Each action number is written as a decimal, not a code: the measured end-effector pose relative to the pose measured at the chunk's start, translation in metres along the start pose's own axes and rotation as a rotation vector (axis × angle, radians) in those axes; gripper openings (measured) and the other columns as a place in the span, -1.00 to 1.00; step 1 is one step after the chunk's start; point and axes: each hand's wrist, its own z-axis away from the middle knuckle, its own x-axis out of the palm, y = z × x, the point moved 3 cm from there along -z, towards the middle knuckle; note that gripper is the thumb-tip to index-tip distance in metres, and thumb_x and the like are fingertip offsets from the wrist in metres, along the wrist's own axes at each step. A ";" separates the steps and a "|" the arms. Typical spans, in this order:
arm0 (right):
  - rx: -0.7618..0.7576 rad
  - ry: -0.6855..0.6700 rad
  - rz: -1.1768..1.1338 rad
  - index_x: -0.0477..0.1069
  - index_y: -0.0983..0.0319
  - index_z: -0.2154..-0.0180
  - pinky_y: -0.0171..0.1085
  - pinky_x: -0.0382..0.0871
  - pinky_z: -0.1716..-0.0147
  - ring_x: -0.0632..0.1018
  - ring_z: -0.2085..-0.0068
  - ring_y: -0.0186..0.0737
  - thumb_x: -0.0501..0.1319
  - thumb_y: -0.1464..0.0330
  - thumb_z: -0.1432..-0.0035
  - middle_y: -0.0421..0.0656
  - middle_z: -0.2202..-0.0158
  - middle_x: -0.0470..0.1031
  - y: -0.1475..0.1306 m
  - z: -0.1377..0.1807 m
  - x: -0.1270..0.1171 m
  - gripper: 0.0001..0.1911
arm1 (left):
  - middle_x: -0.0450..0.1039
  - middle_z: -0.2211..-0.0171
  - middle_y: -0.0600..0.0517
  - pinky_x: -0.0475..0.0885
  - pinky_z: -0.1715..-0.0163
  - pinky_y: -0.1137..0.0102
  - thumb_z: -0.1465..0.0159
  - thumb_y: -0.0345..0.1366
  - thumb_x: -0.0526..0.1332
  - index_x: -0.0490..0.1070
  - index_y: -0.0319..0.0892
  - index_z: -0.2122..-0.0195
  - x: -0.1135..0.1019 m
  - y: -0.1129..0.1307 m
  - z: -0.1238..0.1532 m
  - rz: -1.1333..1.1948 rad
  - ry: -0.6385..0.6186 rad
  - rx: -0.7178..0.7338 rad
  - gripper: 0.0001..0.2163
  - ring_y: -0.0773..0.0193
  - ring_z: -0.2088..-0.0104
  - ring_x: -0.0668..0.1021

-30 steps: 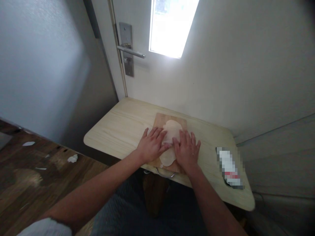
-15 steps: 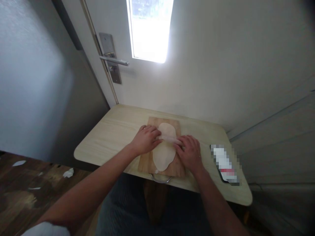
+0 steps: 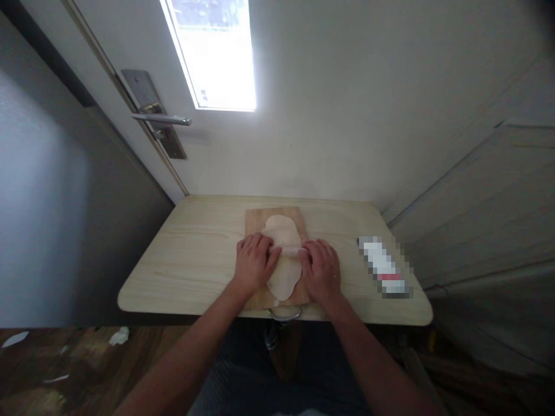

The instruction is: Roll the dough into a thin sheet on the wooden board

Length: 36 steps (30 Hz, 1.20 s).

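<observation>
A flattened oval sheet of dough (image 3: 284,277) lies lengthwise on a wooden cutting board (image 3: 255,218). Across its middle rests a thin pale rolling pin (image 3: 290,251). My left hand (image 3: 255,260) is closed over the pin's left end, thumb toward the middle. Over the right end, my right hand (image 3: 321,268) is curled in the same way. Both ends of the pin are hidden under my fingers. The dough shows above and below the pin, with a small nub at its near edge.
The board sits on a light wooden table (image 3: 182,254), its metal handle (image 3: 285,315) at the near edge. On the right lies a blurred-out phone-like object (image 3: 384,268). A door with a lever handle (image 3: 162,119) stands behind. White scraps (image 3: 120,335) litter the floor.
The rolling pin, slanted before, now lies nearly level across the dough and slightly nearer to me. Both hands stay on it. The camera view has turned and shifted.
</observation>
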 end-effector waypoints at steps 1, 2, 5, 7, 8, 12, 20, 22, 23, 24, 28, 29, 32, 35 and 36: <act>0.008 0.011 -0.003 0.47 0.21 0.08 0.01 0.16 -0.23 0.41 -0.15 -0.01 0.04 0.25 -0.44 -0.06 0.02 0.58 -0.001 0.002 0.000 -0.72 | 0.49 0.16 -0.05 0.28 0.04 0.15 -0.45 -0.10 0.09 0.42 -0.11 0.15 -0.001 0.002 0.003 -0.008 0.004 -0.004 -0.77 0.06 0.08 0.48; 0.012 0.020 -0.004 0.47 0.21 0.06 0.01 0.16 -0.23 0.40 -0.16 -0.01 0.04 0.25 -0.44 -0.06 0.01 0.58 -0.001 0.005 0.000 -0.72 | 0.49 0.16 -0.05 0.28 0.03 0.14 -0.46 -0.10 0.08 0.42 -0.11 0.15 -0.001 0.003 0.005 -0.016 0.005 -0.007 -0.77 0.06 0.08 0.48; 0.004 0.025 0.012 0.47 0.21 0.04 0.02 0.15 -0.23 0.40 -0.16 0.00 0.03 0.26 -0.44 -0.04 -0.01 0.57 -0.004 0.012 -0.003 -0.71 | 0.49 0.15 -0.06 0.27 0.03 0.14 -0.45 -0.11 0.10 0.41 -0.12 0.15 -0.003 0.007 0.012 -0.028 0.004 -0.005 -0.78 0.05 0.07 0.48; -0.003 0.012 0.031 0.47 0.20 0.04 0.03 0.13 -0.23 0.41 -0.15 0.01 0.04 0.25 -0.44 -0.03 -0.01 0.57 -0.005 0.017 -0.006 -0.72 | 0.50 0.15 -0.07 0.27 0.03 0.14 -0.45 -0.12 0.11 0.41 -0.12 0.14 -0.004 0.011 0.018 -0.030 0.010 -0.011 -0.79 0.04 0.07 0.49; -0.003 0.002 0.039 0.47 0.20 0.04 0.04 0.13 -0.23 0.41 -0.15 0.01 0.05 0.25 -0.44 -0.03 -0.02 0.57 -0.006 0.020 -0.008 -0.72 | 0.50 0.15 -0.07 0.26 0.03 0.14 -0.45 -0.12 0.11 0.41 -0.12 0.14 -0.005 0.014 0.022 -0.030 0.014 -0.016 -0.80 0.04 0.07 0.49; -0.009 -0.054 0.042 0.45 0.20 0.02 0.04 0.09 -0.25 0.40 -0.17 0.02 0.06 0.24 -0.44 -0.06 -0.05 0.55 -0.006 0.029 -0.020 -0.73 | 0.51 0.17 -0.08 0.26 0.03 0.14 -0.44 -0.12 0.13 0.41 -0.13 0.14 -0.009 0.026 0.039 -0.034 0.030 -0.054 -0.80 0.02 0.08 0.50; -0.005 -0.094 0.008 0.47 0.18 0.11 0.03 0.11 -0.24 0.41 -0.15 0.00 0.08 0.22 -0.42 -0.05 -0.04 0.55 0.001 0.022 -0.028 -0.76 | 0.50 0.17 -0.08 0.25 0.06 0.13 -0.46 -0.12 0.10 0.42 -0.12 0.15 -0.014 0.039 0.044 -0.083 0.002 -0.094 -0.79 0.01 0.08 0.48; 0.014 -0.075 0.008 0.47 0.20 0.14 0.02 0.15 -0.21 0.42 -0.12 0.00 0.09 0.23 -0.41 -0.02 -0.03 0.54 0.002 0.019 -0.028 -0.76 | 0.50 0.17 -0.08 0.26 0.08 0.14 -0.46 -0.12 0.09 0.42 -0.12 0.15 -0.014 0.041 0.042 -0.088 -0.015 -0.099 -0.78 0.00 0.09 0.48; 0.017 -0.070 0.010 0.46 0.20 0.14 0.02 0.16 -0.20 0.42 -0.12 0.00 0.09 0.23 -0.41 -0.01 -0.03 0.54 0.001 0.018 -0.028 -0.76 | 0.50 0.17 -0.09 0.26 0.09 0.14 -0.46 -0.12 0.08 0.42 -0.12 0.15 -0.014 0.042 0.043 -0.089 -0.023 -0.099 -0.78 0.00 0.09 0.48; 0.018 -0.067 0.013 0.45 0.21 0.15 0.02 0.16 -0.20 0.41 -0.12 0.01 0.09 0.23 -0.41 -0.01 -0.02 0.53 0.001 0.018 -0.028 -0.77 | 0.50 0.17 -0.09 0.26 0.09 0.13 -0.46 -0.12 0.08 0.42 -0.12 0.14 -0.014 0.043 0.043 -0.088 -0.033 -0.097 -0.78 0.00 0.10 0.47; 0.019 -0.035 0.039 0.42 0.22 0.13 0.03 0.16 -0.19 0.40 -0.10 0.02 0.10 0.22 -0.41 0.01 0.02 0.53 -0.002 0.026 -0.032 -0.77 | 0.51 0.17 -0.11 0.25 0.09 0.11 -0.46 -0.11 0.08 0.43 -0.13 0.12 -0.014 0.049 0.049 -0.087 -0.033 -0.076 -0.77 -0.02 0.11 0.47; 0.020 -0.028 0.044 0.42 0.22 0.13 0.03 0.15 -0.18 0.40 -0.09 0.02 0.10 0.22 -0.41 0.01 0.03 0.53 -0.003 0.029 -0.033 -0.77 | 0.52 0.17 -0.11 0.24 0.09 0.11 -0.46 -0.12 0.08 0.44 -0.13 0.11 -0.014 0.050 0.050 -0.090 -0.024 -0.066 -0.77 -0.02 0.11 0.47; 0.027 -0.015 0.053 0.41 0.20 0.14 0.04 0.14 -0.18 0.40 -0.06 0.02 0.09 0.21 -0.42 -0.01 0.09 0.52 -0.008 0.038 -0.036 -0.77 | 0.52 0.17 -0.10 0.24 0.07 0.12 -0.46 -0.13 0.08 0.43 -0.12 0.12 -0.014 0.051 0.052 -0.102 -0.010 -0.031 -0.78 -0.01 0.09 0.48; 0.057 -0.008 0.070 0.40 0.18 0.17 0.05 0.13 -0.18 0.40 -0.03 0.03 0.09 0.18 -0.41 -0.02 0.13 0.52 -0.011 0.047 -0.037 -0.77 | 0.51 0.18 -0.09 0.24 0.07 0.12 -0.46 -0.13 0.07 0.42 -0.12 0.13 -0.014 0.052 0.055 -0.125 -0.020 -0.006 -0.78 -0.02 0.09 0.48; 0.068 -0.007 0.077 0.40 0.18 0.17 0.05 0.13 -0.19 0.40 -0.04 0.03 0.10 0.18 -0.41 -0.02 0.14 0.52 -0.011 0.050 -0.038 -0.76 | 0.51 0.18 -0.09 0.24 0.07 0.12 -0.46 -0.13 0.07 0.42 -0.12 0.14 -0.014 0.053 0.057 -0.133 -0.025 0.000 -0.78 -0.02 0.09 0.48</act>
